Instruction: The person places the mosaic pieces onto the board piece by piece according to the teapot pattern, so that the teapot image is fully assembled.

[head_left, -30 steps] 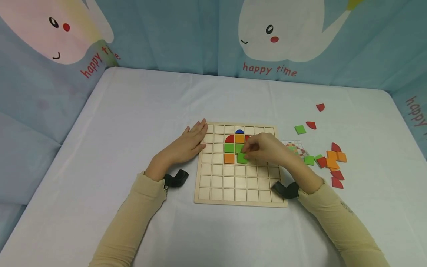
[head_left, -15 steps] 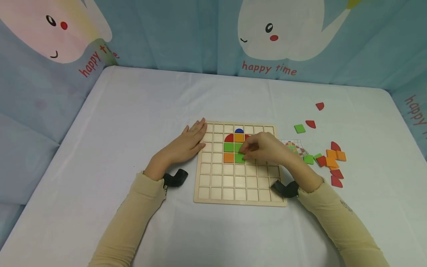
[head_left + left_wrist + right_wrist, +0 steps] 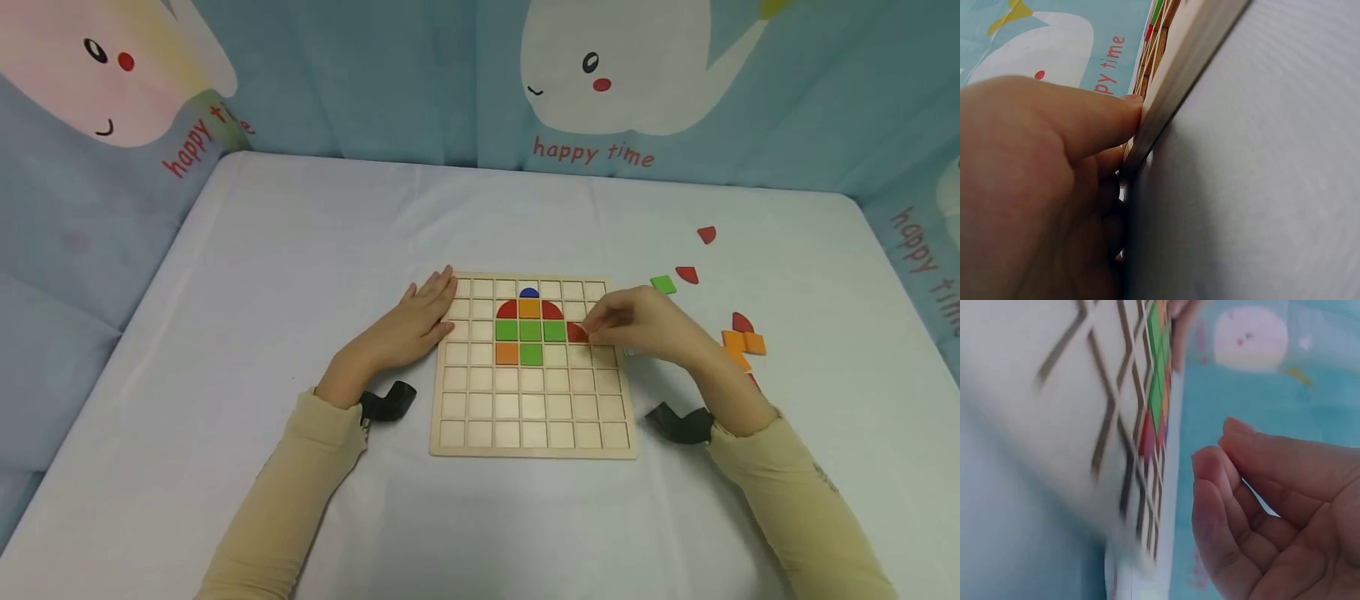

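Observation:
A wooden grid board (image 3: 531,454) lies on the white table. Its upper cells hold a blue half-round piece (image 3: 529,292), orange squares (image 3: 507,354), green squares (image 3: 531,354) and red quarter-round pieces (image 3: 552,310). My left hand (image 3: 405,329) lies with extended fingers along the board's left edge, its thumb (image 3: 1107,115) at the rim. My right hand (image 3: 641,325) is over the right side, fingertips beside another red quarter-round piece (image 3: 577,332) in a cell. In the right wrist view its loosely bent fingers (image 3: 1210,509) hold nothing and stand apart from the board.
Right of the board lie loose pieces: a green square (image 3: 663,284), red quarter-rounds (image 3: 707,235) and several orange squares (image 3: 754,343), some partly hidden by the right forearm. A black wrist camera (image 3: 681,423) sits on each wrist. A blue curtain (image 3: 405,83) hangs behind the table.
My right hand first set a green square flat into its cell, then let go and moved right, uncovering green and red pieces. The left hand stays at the board's edge. The head view shifted slightly.

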`<state>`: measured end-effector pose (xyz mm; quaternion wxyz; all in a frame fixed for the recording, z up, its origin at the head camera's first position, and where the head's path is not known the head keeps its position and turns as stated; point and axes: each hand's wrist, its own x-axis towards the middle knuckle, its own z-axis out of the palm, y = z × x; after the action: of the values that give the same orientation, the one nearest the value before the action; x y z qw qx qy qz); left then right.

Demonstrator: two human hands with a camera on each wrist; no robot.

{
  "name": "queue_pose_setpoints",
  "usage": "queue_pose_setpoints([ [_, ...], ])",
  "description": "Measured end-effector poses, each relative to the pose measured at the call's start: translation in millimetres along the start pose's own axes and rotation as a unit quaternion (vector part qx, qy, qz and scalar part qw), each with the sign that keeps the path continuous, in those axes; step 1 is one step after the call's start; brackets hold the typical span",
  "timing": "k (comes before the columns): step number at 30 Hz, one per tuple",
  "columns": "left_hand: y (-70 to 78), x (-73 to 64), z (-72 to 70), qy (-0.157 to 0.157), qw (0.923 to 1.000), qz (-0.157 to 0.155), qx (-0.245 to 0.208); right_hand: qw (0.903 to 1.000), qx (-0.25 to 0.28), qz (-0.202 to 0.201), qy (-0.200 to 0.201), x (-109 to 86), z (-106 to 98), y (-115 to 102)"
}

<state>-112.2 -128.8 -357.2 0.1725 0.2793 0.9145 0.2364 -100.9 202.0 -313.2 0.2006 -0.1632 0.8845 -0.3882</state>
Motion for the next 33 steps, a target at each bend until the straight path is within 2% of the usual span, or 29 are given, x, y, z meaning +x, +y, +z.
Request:
queue_pose_setpoints([
  [6, -0.9, 3.1, 0.4, -0.002, 1.0000, 0.000, 0.005, 0.9966, -0.017, 0.066, 0.047, -32.2, -29, 16],
  [12, -1.7, 3.6, 1.5, -0.001, 1.0000, 0.002, 0.001, 0.9927, -0.043, 0.079, 0.081, -54.5, -47, 30],
  [20, -1.8, 2.2, 3.3, 0.000, 1.0000, 0.006, -0.004, 0.9875, -0.054, 0.116, 0.092, -70.5, -56, 48],
  [25, -1.6, 3.1, 3.3, 0.000, 1.0000, 0.004, -0.001, 0.9856, -0.059, 0.123, 0.100, -76.8, -64, 61],
  [33, -0.5, 3.4, 2.5, -0.003, 1.0000, 0.000, -0.001, 0.9792, -0.064, 0.169, 0.092, -85.8, -82, 81],
])
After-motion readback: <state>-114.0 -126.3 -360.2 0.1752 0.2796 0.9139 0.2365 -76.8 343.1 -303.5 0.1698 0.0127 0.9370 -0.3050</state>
